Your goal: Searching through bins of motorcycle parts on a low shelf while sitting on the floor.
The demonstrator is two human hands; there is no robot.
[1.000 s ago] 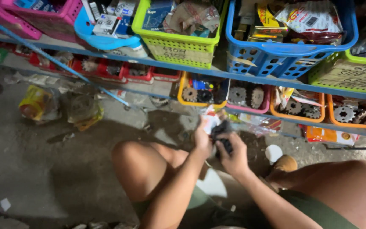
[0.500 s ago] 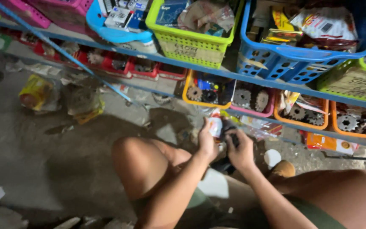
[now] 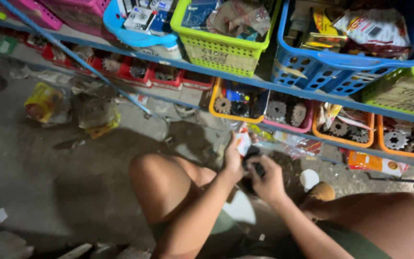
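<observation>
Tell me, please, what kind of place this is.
Probably a spare-parts store or workshop storeroom. Blue metal shelves carry coloured plastic baskets such as a lime-green basket of packets, and small orange trays hold toothed metal sprockets above a dusty concrete floor.

The floor [image 3: 49,163] is grey, bare and dirty, with dark stains. Scraps and crumpled bags lie on it, one of them yellow [image 3: 44,103]. A low blue shelf [image 3: 245,79] runs across the top. On it stand plastic baskets: pink [image 3: 68,9], green [image 3: 224,48] and blue [image 3: 346,62], all stuffed with packets. Under the shelf sit small trays, red [image 3: 166,76] and orange [image 3: 341,129], with metal gear wheels inside. The light is dim.
</observation>
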